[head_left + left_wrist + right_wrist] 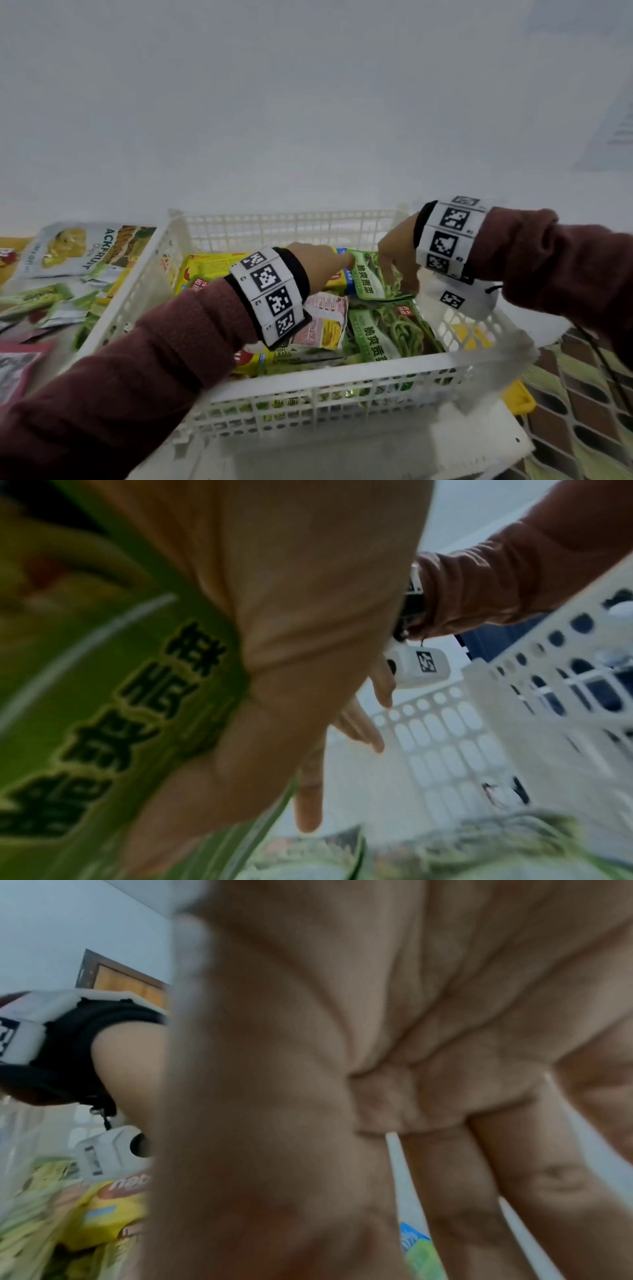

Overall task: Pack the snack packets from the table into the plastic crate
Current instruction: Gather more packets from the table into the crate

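Both hands are in the crate [329, 368] on one green packet [371, 279]. Left hand [320, 263] pinches its edge. Right hand [399, 257] presses it with loosely spread fingers.

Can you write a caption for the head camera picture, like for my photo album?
Both hands settle a green snack packet into the white plastic crate.
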`<state>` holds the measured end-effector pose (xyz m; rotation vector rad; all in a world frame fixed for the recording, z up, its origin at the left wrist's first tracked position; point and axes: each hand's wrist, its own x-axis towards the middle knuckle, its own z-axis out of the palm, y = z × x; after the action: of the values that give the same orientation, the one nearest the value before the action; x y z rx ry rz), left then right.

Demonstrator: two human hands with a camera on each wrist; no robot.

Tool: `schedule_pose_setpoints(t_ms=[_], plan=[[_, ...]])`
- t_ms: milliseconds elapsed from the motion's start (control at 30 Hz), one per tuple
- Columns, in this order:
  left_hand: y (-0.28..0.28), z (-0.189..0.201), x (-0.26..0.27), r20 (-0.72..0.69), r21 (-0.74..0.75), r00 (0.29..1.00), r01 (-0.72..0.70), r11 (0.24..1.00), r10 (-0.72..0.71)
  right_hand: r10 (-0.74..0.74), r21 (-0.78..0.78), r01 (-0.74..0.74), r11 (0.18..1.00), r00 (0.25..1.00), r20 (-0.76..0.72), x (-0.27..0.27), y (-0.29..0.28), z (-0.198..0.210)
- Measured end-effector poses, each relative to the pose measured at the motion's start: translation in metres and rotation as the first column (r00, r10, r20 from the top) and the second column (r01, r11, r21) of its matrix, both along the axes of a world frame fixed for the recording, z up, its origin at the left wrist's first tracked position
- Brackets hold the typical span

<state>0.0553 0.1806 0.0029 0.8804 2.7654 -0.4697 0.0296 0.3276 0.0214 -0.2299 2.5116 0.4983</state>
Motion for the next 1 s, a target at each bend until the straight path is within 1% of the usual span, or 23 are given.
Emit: schedule_pose_setpoints(t_ms=[67, 167, 200, 267, 333, 367, 433, 500, 533, 567, 600, 633, 700, 767, 800, 867, 900, 933, 1000], plan=[[-0.006, 0.005, -0.008, -0.011, 0.203, 0.999, -0.029, 0.979, 0.032, 0.073, -0.024, -0.073, 0.997, 0.997, 0.012, 0.002, -0.007, -0.013], [-0.016, 0.010, -0.019, 0.004, 0.402, 0.998, -0.063, 0.914, 0.067, 0.245, 0.092, -0.263, 0.961, 0.955, 0.168, -0.002, -0.011, -0.050], [-0.019, 0.012, -0.021, 0.012, 0.460, 0.996, -0.079, 0.884, 0.083, 0.290, 0.120, -0.312, 0.942, 0.942, 0.171, -0.001, -0.011, -0.060], [-0.026, 0.020, -0.018, 0.017, 0.572, 0.993, -0.102, 0.814, 0.113, 0.384, 0.185, -0.396, 0.899, 0.918, 0.102, 0.003, -0.012, -0.072], [-0.033, 0.027, -0.018, -0.005, 0.669, 0.989, -0.106, 0.735, 0.148, 0.435, 0.234, -0.435, 0.870, 0.899, 0.053, 0.004, -0.008, -0.081], [-0.035, 0.030, -0.017, -0.015, 0.706, 0.986, -0.106, 0.700, 0.164, 0.447, 0.254, -0.447, 0.858, 0.893, 0.060, 0.002, -0.005, -0.084], [-0.039, 0.036, -0.015, -0.041, 0.780, 0.979, -0.093, 0.619, 0.199, 0.428, 0.269, -0.440, 0.857, 0.898, 0.104, 0.002, -0.008, -0.077], [-0.040, 0.040, -0.015, -0.033, 0.848, 0.975, -0.089, 0.522, 0.220, 0.349, 0.209, -0.380, 0.901, 0.921, 0.171, 0.004, -0.011, -0.059], [-0.040, 0.043, -0.015, -0.018, 0.868, 0.975, -0.094, 0.487, 0.221, 0.284, 0.141, -0.306, 0.941, 0.946, 0.157, 0.004, -0.010, -0.044], [-0.038, 0.048, -0.014, -0.008, 0.879, 0.976, -0.098, 0.466, 0.220, 0.194, 0.041, -0.200, 0.979, 0.974, 0.116, 0.004, -0.008, -0.027], [-0.035, 0.052, -0.013, -0.002, 0.883, 0.978, -0.097, 0.459, 0.210, 0.118, -0.063, -0.113, 0.992, 0.990, 0.079, 0.004, -0.002, -0.006], [-0.031, 0.056, -0.012, -0.001, 0.877, 0.980, -0.095, 0.472, 0.199, 0.058, -0.143, -0.054, 0.988, 0.998, 0.027, 0.003, 0.007, 0.011], [-0.019, 0.065, -0.010, -0.020, 0.862, 0.986, -0.066, 0.502, 0.165, 0.000, -0.180, -0.018, 0.984, 0.995, -0.097, 0.007, 0.027, 0.041], [-0.004, 0.070, -0.005, -0.090, 0.849, 0.988, 0.008, 0.528, 0.128, -0.034, -0.118, 0.008, 0.993, 0.975, -0.221, 0.014, 0.046, 0.059], [0.004, 0.070, -0.003, -0.136, 0.841, 0.985, 0.057, 0.538, 0.110, -0.044, -0.083, 0.024, 0.996, 0.967, -0.250, 0.019, 0.055, 0.062], [0.025, 0.061, 0.003, -0.189, 0.812, 0.980, 0.122, 0.570, 0.059, -0.098, -0.065, 0.085, 0.994, 0.966, -0.241, 0.027, 0.068, 0.057], [0.035, 0.055, 0.007, -0.188, 0.776, 0.982, 0.135, 0.616, 0.022, -0.116, -0.064, 0.105, 0.992, 0.969, -0.219, 0.030, 0.074, 0.050], [0.046, 0.047, 0.011, -0.172, 0.721, 0.985, 0.139, 0.679, -0.019, -0.135, -0.074, 0.122, 0.990, 0.972, -0.195, 0.031, 0.079, 0.042], [0.064, 0.030, 0.017, -0.121, 0.599, 0.988, 0.150, 0.787, -0.097, -0.149, -0.127, 0.131, 0.983, 0.978, -0.146, 0.031, 0.086, 0.029]])
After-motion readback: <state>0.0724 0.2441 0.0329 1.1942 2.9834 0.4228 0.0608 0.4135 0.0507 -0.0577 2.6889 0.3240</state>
